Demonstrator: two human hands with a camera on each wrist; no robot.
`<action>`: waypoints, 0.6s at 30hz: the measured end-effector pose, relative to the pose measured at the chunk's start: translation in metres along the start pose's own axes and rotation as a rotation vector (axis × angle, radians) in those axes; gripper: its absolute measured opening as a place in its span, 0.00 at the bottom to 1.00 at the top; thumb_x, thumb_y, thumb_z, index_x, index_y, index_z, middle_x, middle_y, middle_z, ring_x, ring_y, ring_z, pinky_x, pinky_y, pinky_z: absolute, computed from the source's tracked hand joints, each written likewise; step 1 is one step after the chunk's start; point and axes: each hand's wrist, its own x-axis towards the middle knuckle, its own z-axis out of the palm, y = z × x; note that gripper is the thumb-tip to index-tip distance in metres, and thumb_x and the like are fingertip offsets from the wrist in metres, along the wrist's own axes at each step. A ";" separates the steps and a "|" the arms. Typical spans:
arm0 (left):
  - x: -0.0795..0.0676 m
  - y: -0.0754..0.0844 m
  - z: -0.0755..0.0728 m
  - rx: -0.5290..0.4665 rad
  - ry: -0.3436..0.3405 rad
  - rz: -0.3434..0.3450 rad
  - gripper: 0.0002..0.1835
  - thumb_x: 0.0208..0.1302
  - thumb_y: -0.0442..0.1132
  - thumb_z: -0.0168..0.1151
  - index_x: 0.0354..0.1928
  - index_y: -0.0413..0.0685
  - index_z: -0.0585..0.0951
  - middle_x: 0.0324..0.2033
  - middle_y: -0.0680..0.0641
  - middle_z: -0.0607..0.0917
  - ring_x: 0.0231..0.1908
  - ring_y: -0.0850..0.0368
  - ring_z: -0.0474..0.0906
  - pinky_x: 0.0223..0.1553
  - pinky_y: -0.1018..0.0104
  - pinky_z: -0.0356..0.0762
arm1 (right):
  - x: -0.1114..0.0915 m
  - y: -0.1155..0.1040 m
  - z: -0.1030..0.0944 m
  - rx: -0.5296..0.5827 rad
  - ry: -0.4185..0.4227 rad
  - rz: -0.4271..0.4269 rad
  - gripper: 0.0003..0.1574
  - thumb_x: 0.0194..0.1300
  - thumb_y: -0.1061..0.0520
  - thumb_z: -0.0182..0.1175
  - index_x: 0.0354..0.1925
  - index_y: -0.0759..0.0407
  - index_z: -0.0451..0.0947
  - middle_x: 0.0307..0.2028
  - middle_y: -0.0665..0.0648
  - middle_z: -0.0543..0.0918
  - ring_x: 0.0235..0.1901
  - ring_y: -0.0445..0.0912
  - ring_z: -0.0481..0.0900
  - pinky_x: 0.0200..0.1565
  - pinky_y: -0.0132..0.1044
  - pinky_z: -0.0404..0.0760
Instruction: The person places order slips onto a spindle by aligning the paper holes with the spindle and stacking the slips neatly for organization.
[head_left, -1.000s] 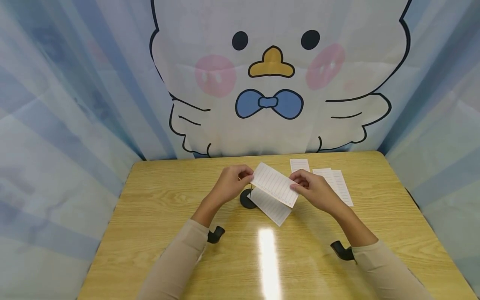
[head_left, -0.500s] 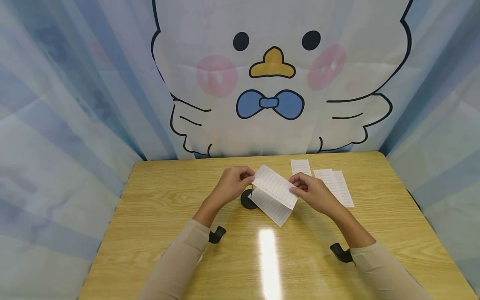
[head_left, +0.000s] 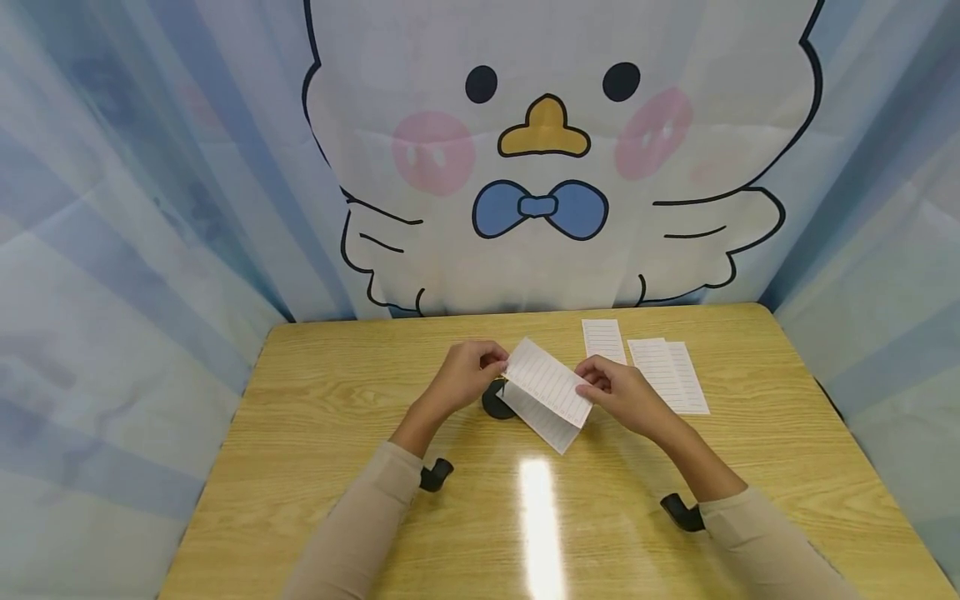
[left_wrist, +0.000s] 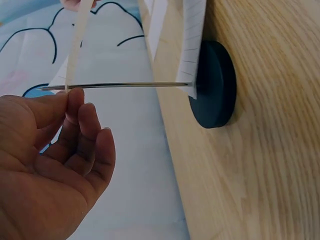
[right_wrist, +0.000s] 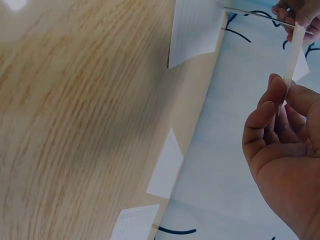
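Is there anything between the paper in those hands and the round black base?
Yes: another lined sheet sits low on the metal spike, next to the black base, under the held paper. Between the two sheets, only bare spike shows.

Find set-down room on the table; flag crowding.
Bare table: left, between left edge and left sleeve; front centre, between that and right sleeve; right, between right sleeve and right edge. Crowded: back centre, with left hand, right hand, held paper, lower sheet and black base; loose slips by right hand.
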 end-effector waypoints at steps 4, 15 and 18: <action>0.000 -0.005 0.003 0.000 -0.011 -0.004 0.06 0.74 0.34 0.63 0.44 0.42 0.88 0.35 0.47 0.88 0.34 0.59 0.79 0.35 0.68 0.78 | -0.001 0.004 0.005 -0.025 -0.010 -0.012 0.11 0.72 0.60 0.65 0.51 0.60 0.80 0.39 0.54 0.85 0.39 0.43 0.82 0.40 0.33 0.82; 0.004 -0.026 0.018 -0.018 -0.044 -0.063 0.05 0.73 0.33 0.63 0.40 0.43 0.87 0.34 0.48 0.87 0.33 0.60 0.77 0.36 0.69 0.77 | 0.000 0.013 0.018 -0.107 -0.057 -0.024 0.08 0.72 0.58 0.65 0.48 0.59 0.81 0.37 0.51 0.84 0.36 0.40 0.78 0.38 0.32 0.79; 0.005 -0.031 0.022 -0.024 -0.051 -0.077 0.05 0.74 0.32 0.62 0.39 0.43 0.86 0.34 0.47 0.86 0.33 0.59 0.76 0.35 0.69 0.75 | 0.000 0.015 0.021 -0.125 -0.075 -0.021 0.08 0.72 0.59 0.65 0.47 0.60 0.81 0.36 0.51 0.84 0.35 0.40 0.78 0.38 0.32 0.79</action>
